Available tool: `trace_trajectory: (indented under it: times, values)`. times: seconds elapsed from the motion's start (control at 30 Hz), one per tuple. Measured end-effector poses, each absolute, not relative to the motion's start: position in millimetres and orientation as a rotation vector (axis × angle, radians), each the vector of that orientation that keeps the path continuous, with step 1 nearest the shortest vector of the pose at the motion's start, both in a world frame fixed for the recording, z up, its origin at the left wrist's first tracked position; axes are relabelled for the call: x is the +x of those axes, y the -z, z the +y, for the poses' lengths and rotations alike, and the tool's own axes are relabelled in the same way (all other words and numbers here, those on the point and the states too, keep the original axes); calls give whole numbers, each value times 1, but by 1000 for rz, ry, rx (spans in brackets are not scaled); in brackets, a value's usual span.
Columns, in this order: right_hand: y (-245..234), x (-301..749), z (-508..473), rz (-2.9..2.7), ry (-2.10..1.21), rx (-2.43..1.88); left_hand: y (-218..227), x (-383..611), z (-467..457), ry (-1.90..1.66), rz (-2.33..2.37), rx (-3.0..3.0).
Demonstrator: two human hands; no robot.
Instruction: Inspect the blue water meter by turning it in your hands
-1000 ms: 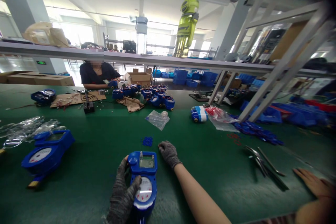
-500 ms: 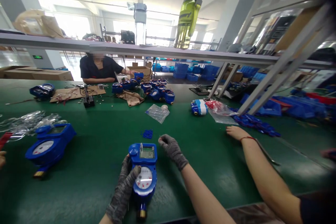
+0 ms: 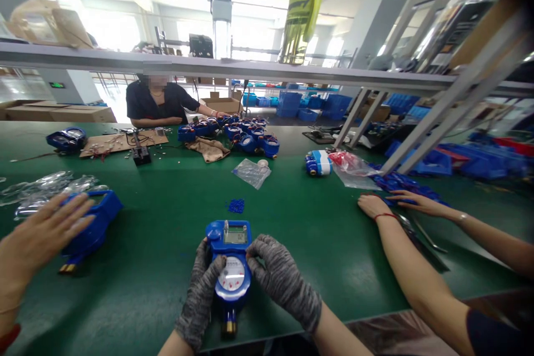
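A blue water meter with a small screen and a round white dial lies on the green table in front of me. My left hand, in a grey knit glove, is wrapped round the meter's left side, thumb on the dial. My right hand, gloved too, grips the right side, fingers curled onto the body. A small pile of blue parts lies just beyond the meter.
A co-worker's hand reaches over a second blue meter at left. Another person's hands rest at right near blue parts and metal tools. Across the table a person sits behind several blue meters, plastic bags, a cardboard sheet.
My right hand came back from beyond the meter and closed on its right side. A co-worker's hand came in over the left meter. The hands at right moved onto the table.
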State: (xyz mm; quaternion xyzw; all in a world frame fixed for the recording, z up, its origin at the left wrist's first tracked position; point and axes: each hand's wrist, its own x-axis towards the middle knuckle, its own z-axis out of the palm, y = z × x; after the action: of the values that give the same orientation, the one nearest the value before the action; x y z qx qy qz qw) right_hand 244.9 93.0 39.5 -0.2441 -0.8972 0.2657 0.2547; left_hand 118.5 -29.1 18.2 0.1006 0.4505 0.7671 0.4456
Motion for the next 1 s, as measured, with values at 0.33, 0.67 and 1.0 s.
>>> trace_trajectory:
  times: [0.33, 0.67, 1.0]
  values:
    - [-43, 265, 76, -2688, -258, -587, -16, 118, -30, -1911, 1124, 213]
    - [-46, 262, 80, -2760, -476, -759, -13, 122, -24, -1967, 1142, 76]
    - [33, 174, 216, -2139, -1035, -1019, -5, 124, -21, -2001, 1196, 77]
